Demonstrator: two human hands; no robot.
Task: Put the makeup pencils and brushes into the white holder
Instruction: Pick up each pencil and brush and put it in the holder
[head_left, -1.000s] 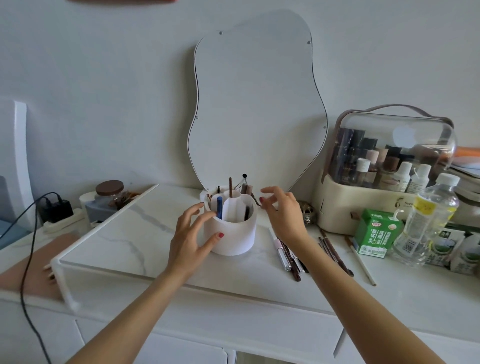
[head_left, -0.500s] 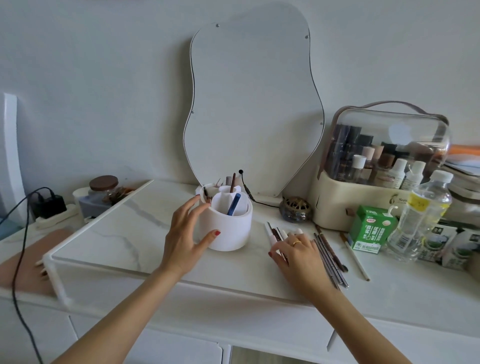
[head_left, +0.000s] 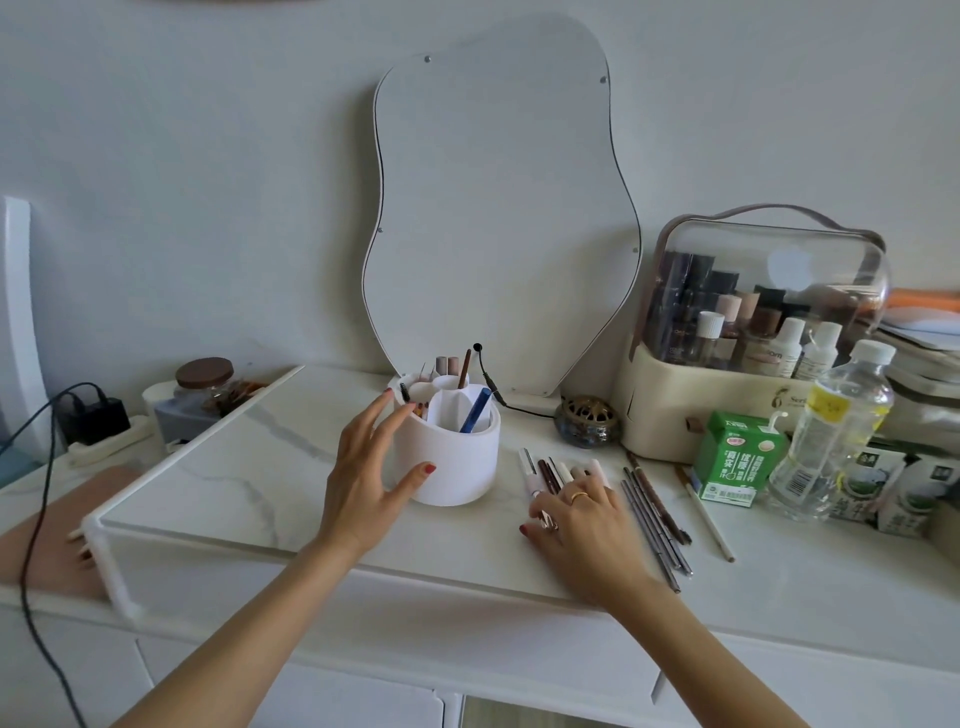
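Since a second ago: right hand (head_left: 584, 514) dropped from above the white holder (head_left: 448, 452) down to the loose cluster of pencils (head_left: 550, 475) on the tabletop (head_left: 270, 467); blue pencil (head_left: 475, 410) now leaning in the holder's front compartment; left hand (head_left: 366, 475) barely shifted, steadying the holder's near-left wall.

Nearest first. Right hand lying flat over the near ends of the short white-and-brown pencils, grip curled down onto them, thumb tucked at the near edge; probably closing on one or two, though hard to tell whether anything is actually pinched yet. Risk here: raking several at once, scattering the rest, or rolling one off the front edge of the tabletop close by. Just to the right, long thin brushes (head_left: 657, 519) lying parallel, untouched; easily nudged by the wrist. A pale stick (head_left: 706, 512) farther right, apart from the rest.

Left hand spread wide, thumb and fingers resting against the holder without wrapping it; too hard a push, or a tall pencil catching a divider on entry, likely to tip or slide the light holder.

Holder contents: blue pencil in the front section, a brown pencil (head_left: 464, 369) upright behind, a spoolie and a few short tips in the left and rear sections. Plenty of room left.

Farther back: green carton (head_left: 737, 457), clear bottle (head_left: 836, 431), domed cosmetics case (head_left: 748, 332) full of bottles, wavy mirror (head_left: 498, 208) leaning on the wall.
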